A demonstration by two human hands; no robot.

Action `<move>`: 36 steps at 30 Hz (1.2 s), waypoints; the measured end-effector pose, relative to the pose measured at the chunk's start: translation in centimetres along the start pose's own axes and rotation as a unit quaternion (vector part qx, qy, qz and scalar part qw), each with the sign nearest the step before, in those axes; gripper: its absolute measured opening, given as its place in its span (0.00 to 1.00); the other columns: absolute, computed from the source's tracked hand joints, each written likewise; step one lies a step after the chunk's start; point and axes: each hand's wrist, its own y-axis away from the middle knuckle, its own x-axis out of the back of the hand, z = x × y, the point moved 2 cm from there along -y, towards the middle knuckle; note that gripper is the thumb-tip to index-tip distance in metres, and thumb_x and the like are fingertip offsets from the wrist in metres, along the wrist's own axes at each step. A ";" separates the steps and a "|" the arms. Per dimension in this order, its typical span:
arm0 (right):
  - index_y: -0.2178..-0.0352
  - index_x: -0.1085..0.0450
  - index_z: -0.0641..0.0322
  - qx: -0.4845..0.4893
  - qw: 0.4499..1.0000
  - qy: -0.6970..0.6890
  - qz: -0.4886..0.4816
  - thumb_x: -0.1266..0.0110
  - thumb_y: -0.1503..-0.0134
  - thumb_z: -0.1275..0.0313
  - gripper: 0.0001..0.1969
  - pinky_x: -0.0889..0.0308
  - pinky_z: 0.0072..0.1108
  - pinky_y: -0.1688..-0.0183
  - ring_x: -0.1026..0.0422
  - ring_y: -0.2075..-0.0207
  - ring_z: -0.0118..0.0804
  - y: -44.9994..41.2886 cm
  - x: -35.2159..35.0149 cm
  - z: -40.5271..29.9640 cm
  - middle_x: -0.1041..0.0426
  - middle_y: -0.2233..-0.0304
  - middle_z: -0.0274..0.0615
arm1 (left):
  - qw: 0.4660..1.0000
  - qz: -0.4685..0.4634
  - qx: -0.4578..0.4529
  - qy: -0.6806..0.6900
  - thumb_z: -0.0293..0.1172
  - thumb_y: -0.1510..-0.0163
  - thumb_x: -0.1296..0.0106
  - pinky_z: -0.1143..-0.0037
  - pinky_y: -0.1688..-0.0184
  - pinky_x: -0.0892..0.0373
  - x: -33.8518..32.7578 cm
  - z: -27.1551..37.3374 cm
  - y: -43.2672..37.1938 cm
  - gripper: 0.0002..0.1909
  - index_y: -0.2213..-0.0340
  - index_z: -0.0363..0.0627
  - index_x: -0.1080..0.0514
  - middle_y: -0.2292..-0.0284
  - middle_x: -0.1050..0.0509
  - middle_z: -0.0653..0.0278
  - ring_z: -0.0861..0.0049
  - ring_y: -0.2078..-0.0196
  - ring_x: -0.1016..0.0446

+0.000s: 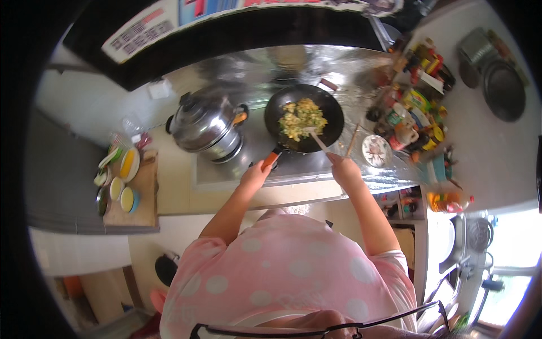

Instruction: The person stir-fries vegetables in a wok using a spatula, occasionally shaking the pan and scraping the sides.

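Note:
A black wok (332,114) rests on the stove, with chopped yellow and green food (301,116), which looks like egg with greens, across its middle. My left hand (255,174) is closed around the wok's orange handle (272,158). In my right hand (345,169) is a spatula (320,143), whose flat end touches the food at the near side of the wok. Left of the wok stands a steel steamer pot (207,123) with a shiny domed lid and dark side handles.
At right are a patterned plate (376,151), a wooden stick (353,140) and crowded seasoning bottles (400,123). A wooden board (144,203) at left bears several bowls, one a blue bowl (135,202). The dark range hood (271,38) overhangs the back. An oil bottle (449,202) lies farther right.

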 end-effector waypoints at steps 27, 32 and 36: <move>0.53 0.36 0.40 -0.289 0.952 0.001 0.102 0.56 0.50 0.73 0.22 0.32 0.30 0.67 0.29 0.69 0.46 6.8 -3.5 -8.7 0.30 0.69 0.47 | 0.898 0.008 -0.428 -0.100 0.31 0.56 0.47 0.66 0.53 0.39 -0.7 8.0 -1.3 0.23 0.55 0.50 0.37 0.59 0.35 0.58 0.60 0.55 0.36; 0.54 0.36 0.42 -0.279 0.949 0.026 0.142 0.57 0.52 0.74 0.22 0.32 0.29 0.69 0.28 0.70 0.43 9.9 -3.3 -10.8 0.30 0.70 0.45 | 0.891 -0.007 -0.439 -0.118 0.35 0.56 0.48 0.68 0.54 0.40 -0.4 7.0 -0.8 0.21 0.57 0.51 0.35 0.61 0.34 0.62 0.66 0.55 0.36; 0.53 0.36 0.40 -0.272 0.952 0.111 0.081 0.54 0.53 0.72 0.22 0.31 0.26 0.68 0.28 0.66 0.37 10.9 -2.7 -10.7 0.28 0.66 0.38 | 0.889 -0.022 -0.449 -0.092 0.35 0.57 0.47 0.67 0.51 0.42 0.3 5.5 -0.7 0.21 0.58 0.53 0.34 0.60 0.34 0.60 0.63 0.55 0.37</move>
